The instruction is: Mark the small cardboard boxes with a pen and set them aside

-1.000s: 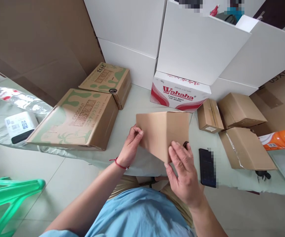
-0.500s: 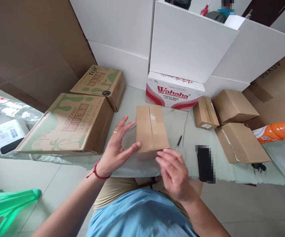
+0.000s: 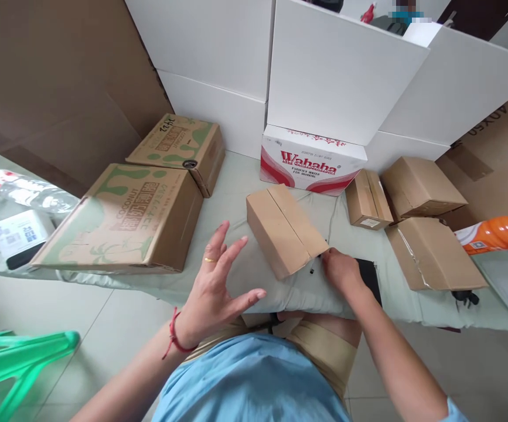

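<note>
A small brown cardboard box lies at an angle in front of me, a straight seam running along its top. My right hand is closed at the box's near right corner; its fingertips are partly hidden, so whether they pinch the cardboard or tape on it is unclear. To the left of the box, my left hand hovers open with fingers spread, apart from the box. A dark pen shows only in part beside the right hand.
Two printed coconut cartons stand on the left, near a clear plastic bottle. A Wahaha carton is at the back. Several brown boxes and an orange bottle sit right. A black flat object lies beside my right forearm.
The box has turned, its near end swinging right. My right hand has moved right and up with its corner. My left hand has come away from the box, slightly toward me.
</note>
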A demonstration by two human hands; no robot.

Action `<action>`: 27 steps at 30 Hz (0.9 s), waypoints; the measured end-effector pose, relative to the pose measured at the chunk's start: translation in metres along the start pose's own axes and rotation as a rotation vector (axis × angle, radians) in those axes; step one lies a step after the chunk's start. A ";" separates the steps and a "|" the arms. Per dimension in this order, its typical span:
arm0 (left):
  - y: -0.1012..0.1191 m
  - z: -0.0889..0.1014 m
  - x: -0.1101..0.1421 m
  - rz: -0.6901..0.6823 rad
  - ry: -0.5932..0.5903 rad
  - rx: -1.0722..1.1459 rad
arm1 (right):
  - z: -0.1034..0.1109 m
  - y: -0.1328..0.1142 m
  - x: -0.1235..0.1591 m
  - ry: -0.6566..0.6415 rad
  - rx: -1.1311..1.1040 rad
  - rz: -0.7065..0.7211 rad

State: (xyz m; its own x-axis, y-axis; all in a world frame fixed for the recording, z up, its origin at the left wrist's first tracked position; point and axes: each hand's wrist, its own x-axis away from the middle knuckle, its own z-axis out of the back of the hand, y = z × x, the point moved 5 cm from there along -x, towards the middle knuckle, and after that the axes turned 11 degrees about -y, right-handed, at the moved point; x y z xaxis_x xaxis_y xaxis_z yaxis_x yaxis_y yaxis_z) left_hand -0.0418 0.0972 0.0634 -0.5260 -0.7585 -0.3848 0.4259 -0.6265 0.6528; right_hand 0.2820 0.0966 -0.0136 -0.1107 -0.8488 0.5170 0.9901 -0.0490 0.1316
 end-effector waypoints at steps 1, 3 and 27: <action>0.007 -0.006 -0.005 -0.040 -0.002 -0.019 | 0.006 -0.002 -0.005 -0.006 0.011 0.026; 0.017 -0.022 -0.017 -0.101 -0.036 -0.044 | 0.014 -0.007 -0.013 -0.026 0.044 0.082; 0.040 -0.053 -0.138 -0.206 -0.612 -0.100 | -0.050 0.061 0.138 0.818 -1.109 -0.060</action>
State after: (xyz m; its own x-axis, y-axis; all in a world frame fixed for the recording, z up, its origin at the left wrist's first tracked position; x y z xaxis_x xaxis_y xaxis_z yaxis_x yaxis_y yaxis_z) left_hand 0.0867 0.1675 0.1079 -0.9156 -0.4005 -0.0348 0.3228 -0.7841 0.5302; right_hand 0.3312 -0.0493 0.0233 -0.4556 -0.8764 -0.1559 0.5780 -0.1581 -0.8006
